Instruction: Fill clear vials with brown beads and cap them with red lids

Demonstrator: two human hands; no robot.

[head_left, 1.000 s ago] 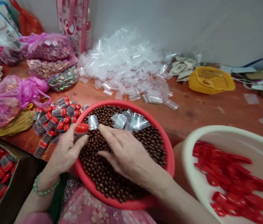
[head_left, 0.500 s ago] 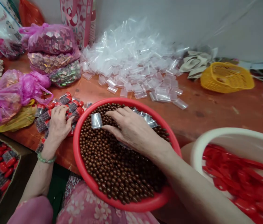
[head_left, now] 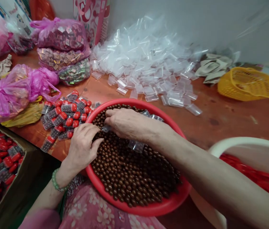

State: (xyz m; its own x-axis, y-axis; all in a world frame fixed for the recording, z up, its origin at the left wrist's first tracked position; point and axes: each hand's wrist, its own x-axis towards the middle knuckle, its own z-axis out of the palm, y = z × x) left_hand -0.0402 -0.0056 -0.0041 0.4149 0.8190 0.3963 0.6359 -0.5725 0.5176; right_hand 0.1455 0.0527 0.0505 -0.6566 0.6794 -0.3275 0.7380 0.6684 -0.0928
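A red basin (head_left: 138, 212) full of round, glossy brown beads (head_left: 122, 171) stands before me. My right hand (head_left: 127, 123) is over the far left of the beads, its fingers bent together at a small clear plastic sleeve (head_left: 106, 128). The thumb is mostly hidden, but the sleeve appears to be in its grip. At the basin's left rim, my left hand (head_left: 84, 143) has thumb and fingers apart, close to that sleeve, with nothing visible in it. Another clear sleeve (head_left: 136, 145) lies on the beads beneath my right wrist.
Filled cases with red caps (head_left: 63, 116) are heaped left of the basin, and more fill a cardboard box (head_left: 27, 162). Behind lies a pile of clear sleeves (head_left: 144, 70). A white tub (head_left: 249, 143) with red parts and a yellow basket (head_left: 246, 84) stand right; pink bags (head_left: 60, 38) sit left.
My left hand let go of a red-capped case at the heap, then came back to the basin rim. My right hand moved onto the clear sleeve and closed. The view shifted right, then left.
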